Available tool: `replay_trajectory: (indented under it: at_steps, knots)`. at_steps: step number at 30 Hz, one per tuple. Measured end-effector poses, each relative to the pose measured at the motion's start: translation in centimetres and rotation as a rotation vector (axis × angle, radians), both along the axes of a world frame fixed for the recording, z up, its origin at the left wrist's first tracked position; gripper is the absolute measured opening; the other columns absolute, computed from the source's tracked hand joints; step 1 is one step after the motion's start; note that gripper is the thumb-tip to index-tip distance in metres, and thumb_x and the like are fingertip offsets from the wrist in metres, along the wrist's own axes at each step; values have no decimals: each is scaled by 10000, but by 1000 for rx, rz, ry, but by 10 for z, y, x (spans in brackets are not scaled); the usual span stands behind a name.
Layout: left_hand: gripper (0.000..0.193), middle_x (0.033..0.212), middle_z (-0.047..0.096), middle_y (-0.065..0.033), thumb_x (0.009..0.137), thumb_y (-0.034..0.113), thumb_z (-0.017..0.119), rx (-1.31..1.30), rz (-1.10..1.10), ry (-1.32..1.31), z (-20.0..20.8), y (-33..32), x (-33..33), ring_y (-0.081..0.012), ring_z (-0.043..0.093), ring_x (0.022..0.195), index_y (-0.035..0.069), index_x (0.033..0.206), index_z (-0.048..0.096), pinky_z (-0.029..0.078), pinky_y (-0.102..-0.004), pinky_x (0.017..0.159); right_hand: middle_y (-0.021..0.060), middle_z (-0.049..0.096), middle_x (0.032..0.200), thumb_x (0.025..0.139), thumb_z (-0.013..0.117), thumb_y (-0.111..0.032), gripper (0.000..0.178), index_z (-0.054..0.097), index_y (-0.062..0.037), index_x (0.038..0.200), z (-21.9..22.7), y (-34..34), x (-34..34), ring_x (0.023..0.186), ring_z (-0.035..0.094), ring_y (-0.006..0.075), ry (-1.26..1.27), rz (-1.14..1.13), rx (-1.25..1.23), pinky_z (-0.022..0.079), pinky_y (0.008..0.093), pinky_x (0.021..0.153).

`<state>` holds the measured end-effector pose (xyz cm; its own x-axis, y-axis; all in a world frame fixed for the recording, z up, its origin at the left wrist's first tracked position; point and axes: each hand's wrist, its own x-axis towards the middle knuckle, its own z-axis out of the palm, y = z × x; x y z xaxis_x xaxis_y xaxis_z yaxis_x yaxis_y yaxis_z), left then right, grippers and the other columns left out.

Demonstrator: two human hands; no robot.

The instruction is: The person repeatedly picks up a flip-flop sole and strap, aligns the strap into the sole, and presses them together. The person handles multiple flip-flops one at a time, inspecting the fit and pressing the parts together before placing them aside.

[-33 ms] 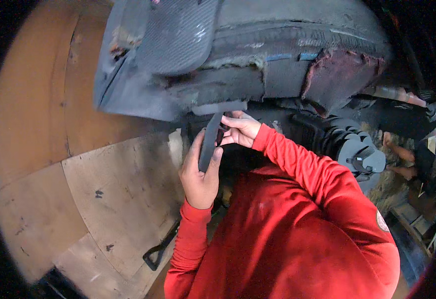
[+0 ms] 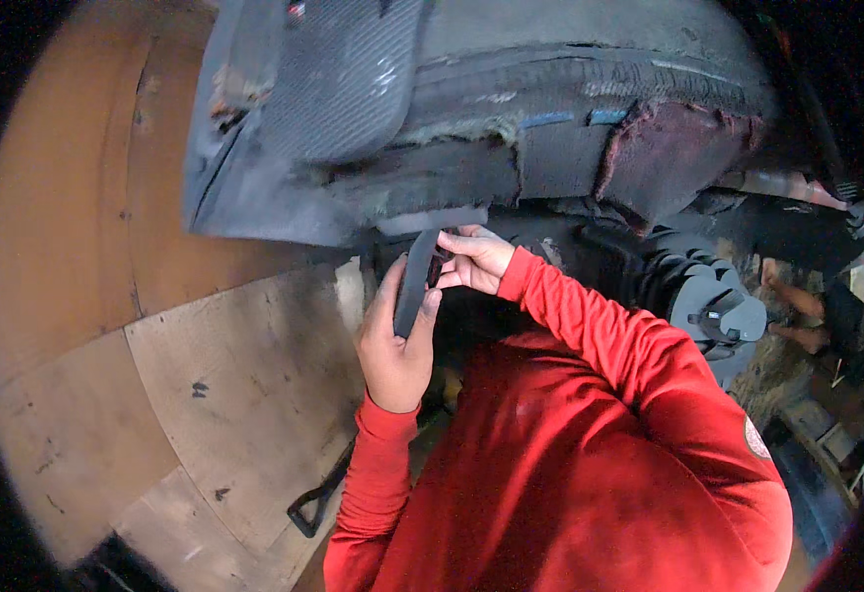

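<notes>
My left hand (image 2: 399, 350) is wrapped around a thin, curved grey slab (image 2: 413, 296), seen almost edge-on, which looks like a shoe sole. The thumb presses its near face, and the fingers go behind it. Against the slab's right side, my right hand (image 2: 479, 259) pinches a small, dark, glossy piece (image 2: 436, 268); its kind is unclear, being mostly covered by the fingers. Just beyond both hands, a grey strip (image 2: 432, 219) lies along the front of a worn, cloth-covered bench (image 2: 570, 163).
On the bench rests a ribbed grey sheet (image 2: 348, 89) with a rounded end. A stack of grey sole-shaped pieces (image 2: 738, 316) stands to my right. Another person's bare limbs (image 2: 795, 301) show farther right. A black handle (image 2: 303, 515) is low on the left, by brown boards (image 2: 244, 385).
The bench and the ribbed sheet appear slightly shifted in the picture. Both hands keep the same hold on the grey slab and the dark piece.
</notes>
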<state>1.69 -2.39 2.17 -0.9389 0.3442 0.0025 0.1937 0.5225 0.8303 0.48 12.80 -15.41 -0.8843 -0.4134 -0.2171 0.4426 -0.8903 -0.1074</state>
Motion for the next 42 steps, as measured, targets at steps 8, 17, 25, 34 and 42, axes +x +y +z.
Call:
replay_trajectory:
  at_steps: [8, 17, 25, 34, 42]
  knots:
    - [292, 1064, 713, -136, 936, 133, 690, -20, -69, -287, -52, 53, -31, -160, 642, 972, -62, 1150, 650, 505, -308, 862, 224, 448, 1366, 922, 722, -179, 903, 48, -207, 1522, -47, 29, 36, 1211, 511, 482, -471, -88, 93, 538, 625, 934]
    - [253, 1135, 675, -80, 951, 36, 625, 401, 136, -420, -9, 20, -13, -158, 621, 1009, -45, 1191, 620, 474, -307, 933, 171, 489, 1377, 859, 792, -217, 974, 47, -174, 1486, 67, 66, 36, 1027, 668, 402, -382, 110, 489, 633, 516, 748]
    - [273, 1079, 675, -66, 967, 83, 631, 179, 125, -212, 65, -23, 29, -123, 592, 984, -61, 1198, 613, 465, -279, 911, 147, 613, 1223, 904, 733, -99, 1110, -155, -263, 1548, 126, 16, 54, 907, 709, 323, -278, 28, 339, 640, 457, 740]
    - [385, 1147, 615, -101, 929, 102, 695, 122, 292, -353, 9, -99, 144, -169, 587, 1041, -46, 1257, 558, 458, -308, 945, 170, 564, 1285, 816, 767, 2, 1148, 3, -356, 1595, 128, -4, 83, 1096, 626, 318, 36, 31, 987, 560, 415, 887]
    - [681, 1406, 532, -172, 915, 226, 727, 608, 0, -385, -80, -23, 42, -239, 556, 1245, -40, 1444, 391, 439, -344, 1034, 267, 306, 1535, 734, 839, -99, 1052, 236, -183, 1592, 76, 10, 87, 1381, 387, 422, 635, -18, 1758, 347, 402, 1135]
